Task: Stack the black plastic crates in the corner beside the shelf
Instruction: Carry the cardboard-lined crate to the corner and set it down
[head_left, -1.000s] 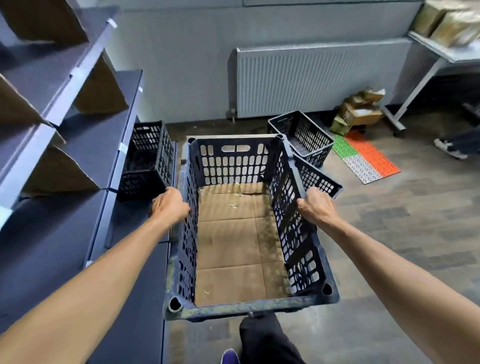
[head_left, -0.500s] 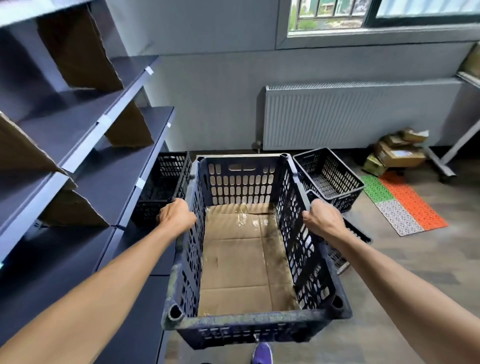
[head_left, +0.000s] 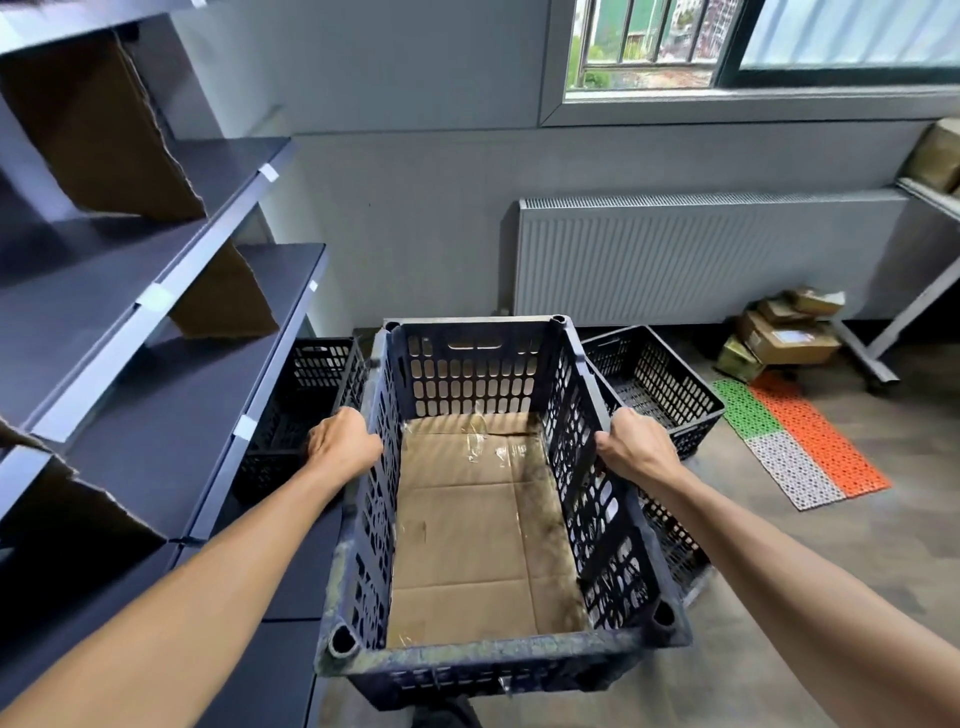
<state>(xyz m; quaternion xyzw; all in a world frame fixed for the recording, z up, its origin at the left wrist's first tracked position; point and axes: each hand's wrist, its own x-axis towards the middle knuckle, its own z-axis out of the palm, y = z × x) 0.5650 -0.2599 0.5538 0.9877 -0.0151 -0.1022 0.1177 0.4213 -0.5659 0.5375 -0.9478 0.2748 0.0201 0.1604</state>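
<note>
I carry a black slotted plastic crate (head_left: 470, 376) lined with brown cardboard, held up in front of me. My left hand (head_left: 343, 441) grips its left rim and my right hand (head_left: 636, 447) grips its right rim. Another black crate (head_left: 311, 384) stands on the floor in the corner beside the dark shelf (head_left: 171, 364), just left of the carried one. A third black crate (head_left: 657, 384) sits on the floor to the right, and a further crate (head_left: 670, 540) shows partly beneath my right forearm.
A white radiator (head_left: 691, 260) lines the far wall under a window. Small cardboard boxes (head_left: 784, 338) and green, grey and orange floor tiles (head_left: 800, 441) lie at the right. A white table leg (head_left: 904, 322) slants there. Torn cardboard dividers (head_left: 98, 135) sit on the shelf.
The crate in my hands has risen and come closer to the corner. The view has tilted upward, bringing the window into sight. Both hands keep their grip on the rims.
</note>
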